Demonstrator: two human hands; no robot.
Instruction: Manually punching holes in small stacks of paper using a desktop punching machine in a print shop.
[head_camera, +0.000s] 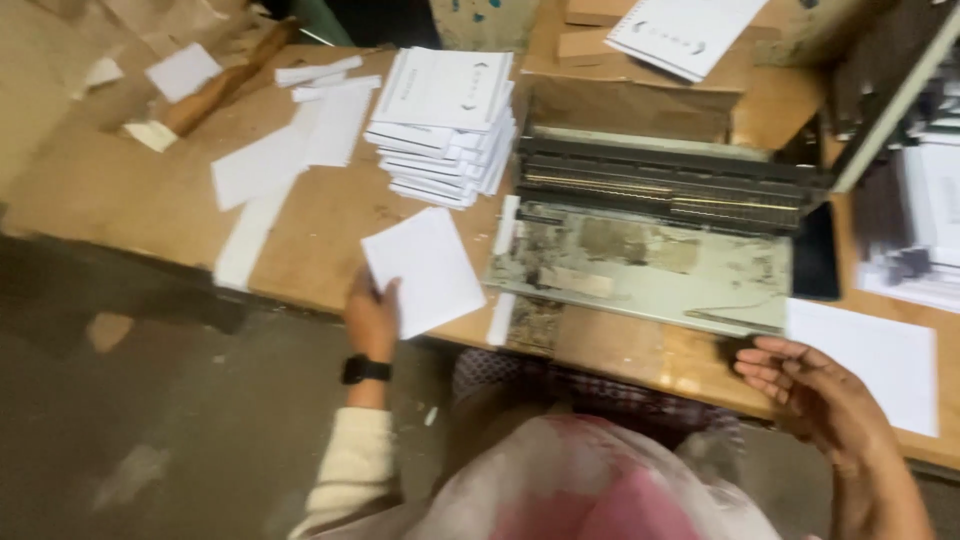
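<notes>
left hand (371, 318): blank white sheet (422, 270) pinched at its 8 o'clock corner
right hand (812, 385): nothing held, fingers loosely spread
binding machine (650, 230): between the hands, 12 o'clock
booklet stack (445, 125): 11 o'clock

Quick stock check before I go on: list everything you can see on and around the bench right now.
Workbench: one, brown wood, across the view.
Punching machine: one, grey and worn, centre right.
Booklet stack: one pile, white, left of the machine.
Loose sheet: one, white, held at the bench edge.
Paper strips: several, white, far left.
Sheet: one, white, right edge.
Phone: one, black, right of the machine.
Left hand: holds the loose sheet; black wristband.
Right hand: open, empty, near the right sheet.
</notes>
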